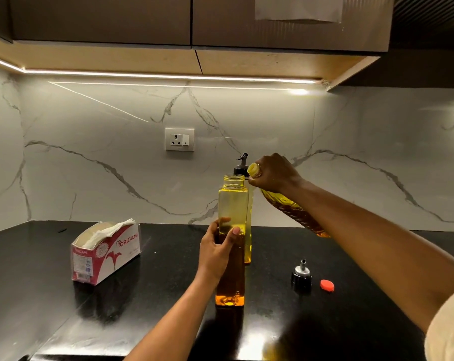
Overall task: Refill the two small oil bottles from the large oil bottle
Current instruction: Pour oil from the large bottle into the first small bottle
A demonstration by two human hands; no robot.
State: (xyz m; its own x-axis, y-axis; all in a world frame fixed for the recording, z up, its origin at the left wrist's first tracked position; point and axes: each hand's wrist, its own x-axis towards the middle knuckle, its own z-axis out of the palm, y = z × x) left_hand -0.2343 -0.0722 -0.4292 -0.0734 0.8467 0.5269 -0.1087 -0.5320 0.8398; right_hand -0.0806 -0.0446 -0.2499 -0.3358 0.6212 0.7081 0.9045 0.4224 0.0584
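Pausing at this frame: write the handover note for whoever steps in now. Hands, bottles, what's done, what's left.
Left hand grips the front small bottle, upright on the counter, mouth open, oil up to about the fingers.
Right hand holds the large bottle by its neck, tilted, mouth beside the small bottle's mouth; no stream visible.
Rear small bottle stands just behind, pourer still on.
Loose pourer and red cap lie on the counter to the right.
Done: large and front bottles opened, front partly full.
Left: top up front, refit pourer, fill rear bottle, recap.
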